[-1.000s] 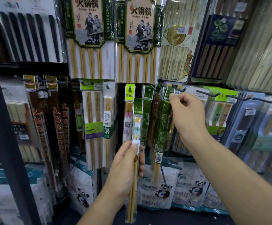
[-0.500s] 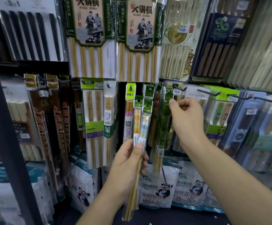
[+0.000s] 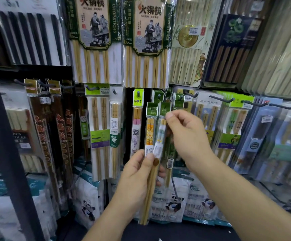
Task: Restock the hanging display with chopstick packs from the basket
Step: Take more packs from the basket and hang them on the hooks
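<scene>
My left grip [image 3: 137, 176] was curled round the lower halves of two slim chopstick packs [image 3: 150, 134], held upright side by side before the hanging display, with their bottom ends poking out below my palm. My right grip [image 3: 188, 136] pinched the green header card [image 3: 164, 108] of the right-hand pack at its top edge. A pink-banded pack [image 3: 137, 122] hung just beside their left edge, green packs [image 3: 170, 160] crowded close behind, and a peg hook [image 3: 191, 94] jutted out above.

The left hand [image 3: 137, 174] grips two slim chopstick packs upright by their lower halves: an orange-patterned pack [image 3: 149, 134] and a white-patterned pack [image 3: 160, 136]. The right hand [image 3: 186, 136] pinches the white-patterned pack's green header, near the hanging display's hook [image 3: 191, 94].
</scene>
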Demonstrator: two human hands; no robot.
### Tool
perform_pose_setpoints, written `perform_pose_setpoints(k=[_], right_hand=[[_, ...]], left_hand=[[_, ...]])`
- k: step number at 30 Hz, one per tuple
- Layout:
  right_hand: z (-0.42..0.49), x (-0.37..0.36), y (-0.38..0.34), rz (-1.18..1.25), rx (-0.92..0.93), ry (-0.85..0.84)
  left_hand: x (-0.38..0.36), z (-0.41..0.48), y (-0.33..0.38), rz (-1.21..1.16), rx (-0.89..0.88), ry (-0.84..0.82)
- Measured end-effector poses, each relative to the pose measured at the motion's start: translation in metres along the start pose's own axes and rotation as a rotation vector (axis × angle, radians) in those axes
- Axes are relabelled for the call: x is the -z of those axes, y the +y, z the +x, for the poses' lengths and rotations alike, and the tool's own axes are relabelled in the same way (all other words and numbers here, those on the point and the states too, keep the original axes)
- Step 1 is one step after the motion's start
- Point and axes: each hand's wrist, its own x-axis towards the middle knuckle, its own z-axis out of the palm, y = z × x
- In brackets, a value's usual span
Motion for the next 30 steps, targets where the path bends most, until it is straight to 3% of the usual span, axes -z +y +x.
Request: perform_pose_setpoints(k=[5,30], right_hand=[[0.030,0.012,-0.007,0.011,-0.017,0.148],[0.040,0.016,0.001,-0.021,-0.001,0.227]], left_hand=[[0.005,0.004,-0.004,0.082,-0.006,0.086],[0.004,0.002,-0.001,0.063,-0.001,0.063]])
